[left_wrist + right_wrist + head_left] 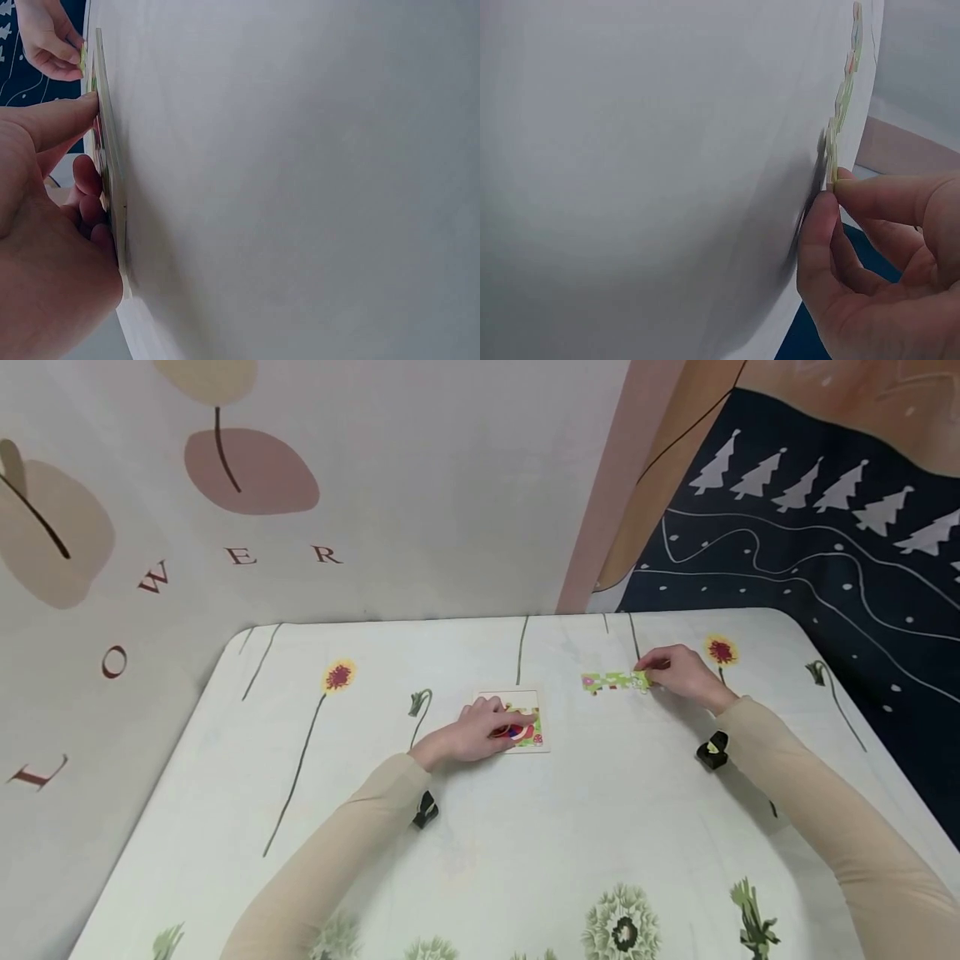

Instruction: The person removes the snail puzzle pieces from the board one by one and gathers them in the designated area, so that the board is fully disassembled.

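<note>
My left hand (472,731) rests on a small square jigsaw puzzle board (545,742), its thumb stretched across the colourful picture. Part of the picture lies hidden under the fingers. The top strip inside the board's pale frame looks bare. In the left wrist view the thumb and fingertips touch the thin board (112,172) from above. To the right, my right hand (681,672) pinches a green puzzle piece (641,680) between thumb and finger. That piece adjoins a short row of puzzle pieces (615,681); in the right wrist view the row (844,101) runs away from the fingertips, its near end slightly raised.
A white cloth printed with flowers (480,852) covers the table. Black wrist devices (425,810) sit under both forearms. A pale wall hanging (450,527) stands behind the table, with a dark blue tree-patterned cloth (810,543) at the right.
</note>
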`<action>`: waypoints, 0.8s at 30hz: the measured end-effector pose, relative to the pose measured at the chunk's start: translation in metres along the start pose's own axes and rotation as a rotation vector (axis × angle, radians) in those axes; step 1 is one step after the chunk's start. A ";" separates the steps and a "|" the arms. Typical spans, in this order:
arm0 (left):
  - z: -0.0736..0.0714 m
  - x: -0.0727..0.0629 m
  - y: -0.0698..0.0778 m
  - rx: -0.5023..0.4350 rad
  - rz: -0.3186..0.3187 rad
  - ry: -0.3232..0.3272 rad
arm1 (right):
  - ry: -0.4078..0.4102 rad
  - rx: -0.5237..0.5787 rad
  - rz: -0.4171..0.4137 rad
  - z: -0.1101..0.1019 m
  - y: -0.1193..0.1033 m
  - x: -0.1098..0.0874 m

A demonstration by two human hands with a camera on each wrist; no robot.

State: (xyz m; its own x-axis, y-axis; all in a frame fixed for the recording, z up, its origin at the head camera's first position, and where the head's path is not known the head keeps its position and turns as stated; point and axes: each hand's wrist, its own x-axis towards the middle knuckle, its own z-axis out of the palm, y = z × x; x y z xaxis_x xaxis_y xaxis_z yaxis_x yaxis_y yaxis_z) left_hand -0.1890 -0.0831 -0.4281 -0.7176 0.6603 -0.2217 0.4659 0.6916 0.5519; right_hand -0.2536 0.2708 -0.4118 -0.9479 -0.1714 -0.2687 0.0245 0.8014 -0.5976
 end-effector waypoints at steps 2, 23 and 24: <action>0.000 0.000 0.000 0.000 0.000 0.003 | 0.001 -0.003 -0.004 0.000 -0.001 0.000; 0.000 -0.001 0.001 0.008 -0.005 0.007 | 0.028 0.008 -0.015 0.004 0.003 0.004; 0.000 -0.001 0.001 0.013 -0.006 0.007 | 0.031 0.010 -0.015 0.003 0.003 0.004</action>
State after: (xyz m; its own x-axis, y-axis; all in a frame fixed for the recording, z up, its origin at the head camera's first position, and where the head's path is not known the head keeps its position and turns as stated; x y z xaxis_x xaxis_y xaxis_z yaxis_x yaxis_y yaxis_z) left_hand -0.1878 -0.0830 -0.4267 -0.7239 0.6542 -0.2188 0.4685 0.6991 0.5402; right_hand -0.2559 0.2708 -0.4174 -0.9575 -0.1658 -0.2360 0.0129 0.7928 -0.6093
